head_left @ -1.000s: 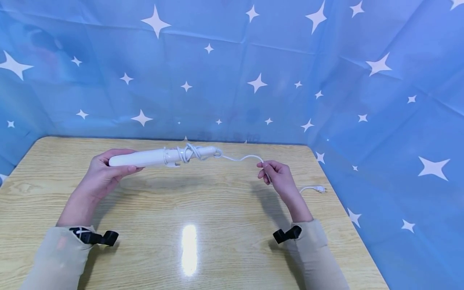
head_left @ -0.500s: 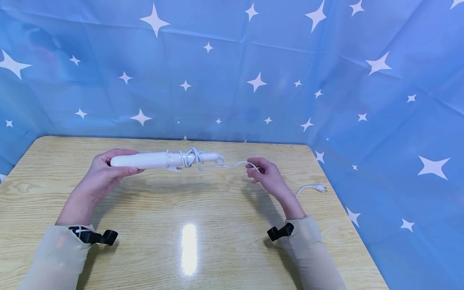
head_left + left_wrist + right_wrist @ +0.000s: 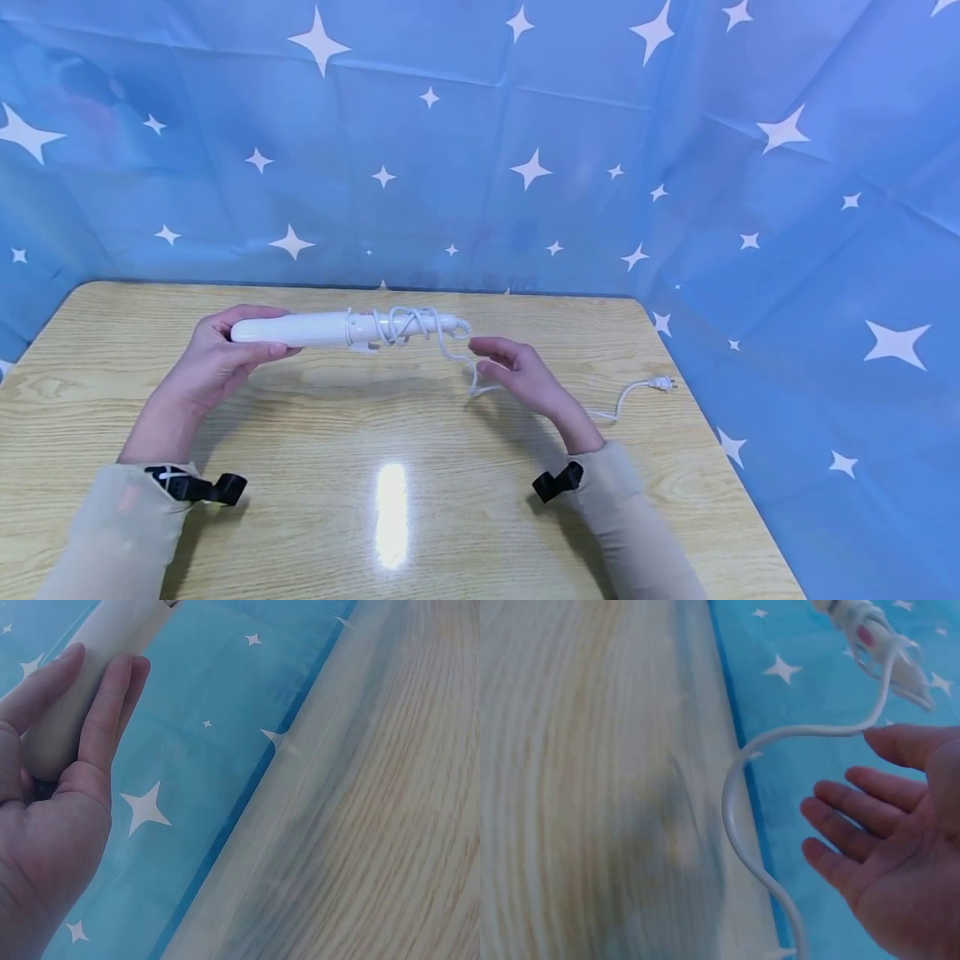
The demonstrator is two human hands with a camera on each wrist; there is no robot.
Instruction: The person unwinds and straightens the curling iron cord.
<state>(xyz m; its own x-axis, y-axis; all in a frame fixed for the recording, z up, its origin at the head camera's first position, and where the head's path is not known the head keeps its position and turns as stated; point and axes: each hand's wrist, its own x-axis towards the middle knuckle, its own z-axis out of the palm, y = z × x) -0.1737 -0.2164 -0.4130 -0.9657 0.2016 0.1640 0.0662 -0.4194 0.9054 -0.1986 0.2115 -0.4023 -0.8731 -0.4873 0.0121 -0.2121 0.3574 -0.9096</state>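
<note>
Nearest, the right hand (image 3: 519,367) was spread, holding nothing, its thumb just beside the cord (image 3: 728,810); whether they touched could not be told. The plug (image 3: 662,383) lay on the worktop (image 3: 300,500), right of that wrist. The left hand (image 3: 213,358) pinched the rounded end of the white hair iron (image 3: 322,330) above the worktop, with cord looped loosely round the other end. Good handling probably meant holding the iron steady and letting the cord run round it freely, never tugging at the joint. Behind hung a starry blue cloth (image 3: 450,167)
</note>
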